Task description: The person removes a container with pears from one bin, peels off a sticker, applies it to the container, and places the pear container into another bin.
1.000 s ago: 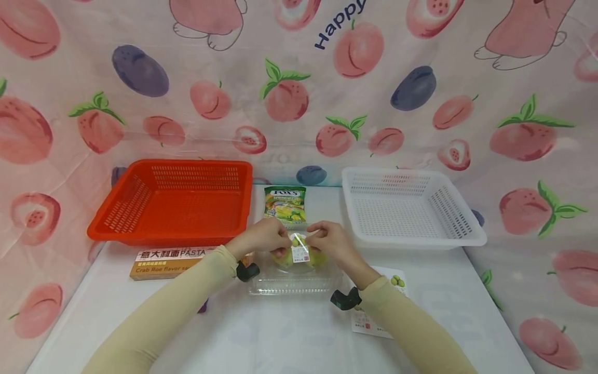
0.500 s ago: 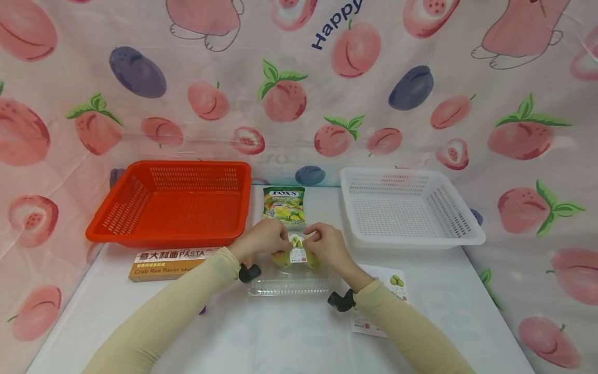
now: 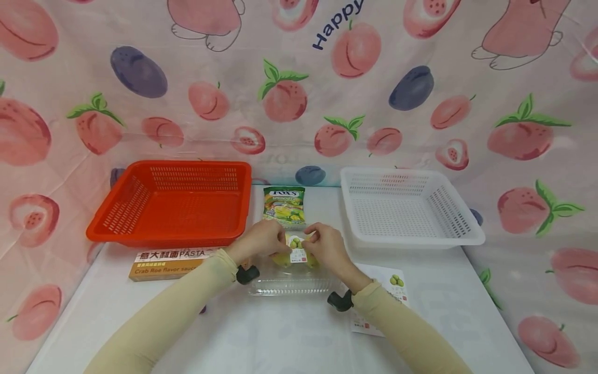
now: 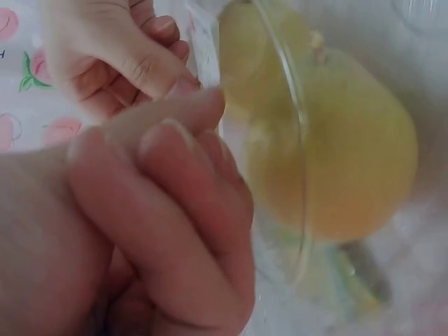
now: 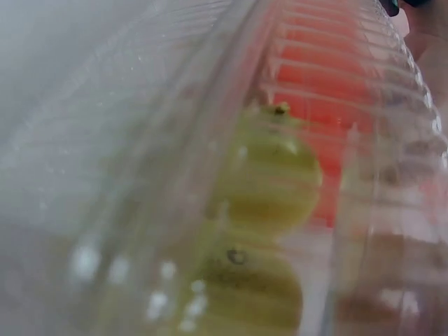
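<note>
Both hands of a person meet over a clear plastic box (image 3: 291,285) on a white tabletop (image 3: 280,343), holding a small label (image 3: 298,254) printed with green fruit. The left hand (image 3: 263,241) pinches the label at its nine o'clock edge, its other fingers curled in toward the palm; the right hand (image 3: 328,248) pinches the edge at three o'clock. The label sits above the lid of the box, though whether it touches the plastic cannot be told. Under the clear lid lies yellow-green fruit (image 4: 350,154), seen close up from the left wrist and, through ribbed plastic, from the right.

Around the box, with twelve o'clock pointing away from the person, a green Fox's candy bag (image 3: 284,206) lies at twelve, between a red basket (image 3: 187,208) at about ten and a white basket (image 3: 392,213) at about two. A pasta box (image 3: 161,265), partly covered by the left sleeve (image 3: 163,317), rests at nine. A sheet of labels (image 3: 383,278) lies near four o'clock, partly under the right sleeve (image 3: 406,322). A peach-print curtain (image 3: 289,148) hangs behind.
</note>
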The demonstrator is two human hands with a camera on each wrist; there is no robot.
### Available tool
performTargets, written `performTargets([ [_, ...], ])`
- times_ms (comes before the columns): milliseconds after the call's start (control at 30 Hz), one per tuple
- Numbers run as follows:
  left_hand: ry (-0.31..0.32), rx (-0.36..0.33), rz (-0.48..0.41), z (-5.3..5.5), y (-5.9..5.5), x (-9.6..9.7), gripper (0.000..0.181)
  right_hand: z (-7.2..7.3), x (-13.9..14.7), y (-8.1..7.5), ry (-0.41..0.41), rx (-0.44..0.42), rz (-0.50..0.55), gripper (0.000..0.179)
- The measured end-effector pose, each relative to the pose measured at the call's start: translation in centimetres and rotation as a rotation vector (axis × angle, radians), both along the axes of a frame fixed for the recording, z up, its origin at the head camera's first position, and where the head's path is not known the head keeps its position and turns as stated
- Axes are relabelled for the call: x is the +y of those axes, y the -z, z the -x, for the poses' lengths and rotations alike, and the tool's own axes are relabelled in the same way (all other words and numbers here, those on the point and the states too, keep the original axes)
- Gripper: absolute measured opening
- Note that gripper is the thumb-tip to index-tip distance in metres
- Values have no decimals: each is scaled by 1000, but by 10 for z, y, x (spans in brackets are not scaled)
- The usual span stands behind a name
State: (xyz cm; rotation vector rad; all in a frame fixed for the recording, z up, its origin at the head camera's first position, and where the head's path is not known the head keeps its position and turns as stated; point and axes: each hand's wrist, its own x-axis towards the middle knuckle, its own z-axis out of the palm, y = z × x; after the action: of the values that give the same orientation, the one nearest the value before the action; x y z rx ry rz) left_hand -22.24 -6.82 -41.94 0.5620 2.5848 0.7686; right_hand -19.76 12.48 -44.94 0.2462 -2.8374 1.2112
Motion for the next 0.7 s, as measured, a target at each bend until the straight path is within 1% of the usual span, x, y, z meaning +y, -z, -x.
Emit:
performTargets([
  [67,19,14,-9,-1,1,-4,26,0,1,0,-13,17,-2,22],
  [133,30,16,-29,-3,2,-9,25,-1,3,1,-27,15,23,23],
  [200,39,15,-67,-6,4,-16,24,-3,6,2,-34,-1,84,21],
  [267,36,11,-116,-11,3,-25,21,-5,11,4,-35,-22,168,20],
  [367,16,60,-178,-20,1,-40,16,-11,23,6,-19,-17,273,18],
  [433,-25,103,-220,-27,1,-50,12,-16,34,4,-17,8,321,18],
  [500,-79,155,-266,-35,3,-61,12,-22,47,2,-16,48,377,18],
  [600,-162,214,-340,-49,9,-75,19,-32,67,-12,-8,114,459,18],
  [700,-223,264,-383,-63,18,-86,29,-41,90,-27,48,220,488,18],
])
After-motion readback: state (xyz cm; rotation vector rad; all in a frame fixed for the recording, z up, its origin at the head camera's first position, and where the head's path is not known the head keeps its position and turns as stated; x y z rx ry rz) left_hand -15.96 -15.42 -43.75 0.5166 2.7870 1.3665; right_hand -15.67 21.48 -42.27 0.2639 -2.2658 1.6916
